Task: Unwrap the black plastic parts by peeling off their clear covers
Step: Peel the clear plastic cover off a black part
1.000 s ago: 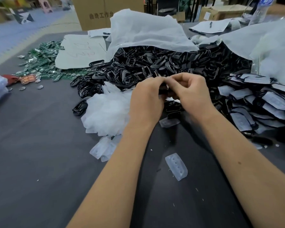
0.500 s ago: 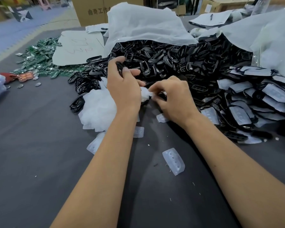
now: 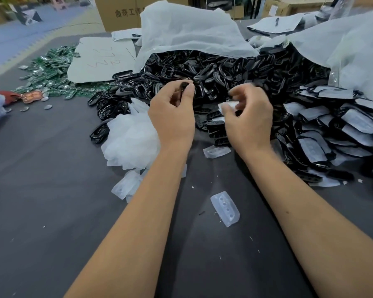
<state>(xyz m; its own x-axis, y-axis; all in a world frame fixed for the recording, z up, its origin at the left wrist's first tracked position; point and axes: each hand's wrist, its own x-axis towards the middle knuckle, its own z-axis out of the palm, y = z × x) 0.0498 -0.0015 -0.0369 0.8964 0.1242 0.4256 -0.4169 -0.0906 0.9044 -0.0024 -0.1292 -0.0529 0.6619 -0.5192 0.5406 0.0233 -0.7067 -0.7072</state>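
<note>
Lifting away from the pile of clear covers it reached half a second ago, the left hand now pinches a bare black part in its fingers, while the right hand has drawn apart, fingers pinching a peeled clear cover. One part looks unwrapped; still-wrapped parts wait right of the fingers on the desk.

dark grey table, tiny white specks on it. glossy black plastic parts everywhere. peeled covers milky translucent white, loose one has row of round dimples. green circuit boards w/ silvery bits. white bag. pale sheet w/ reddish scribbles. brown cardboard box, dark printed characters.
</note>
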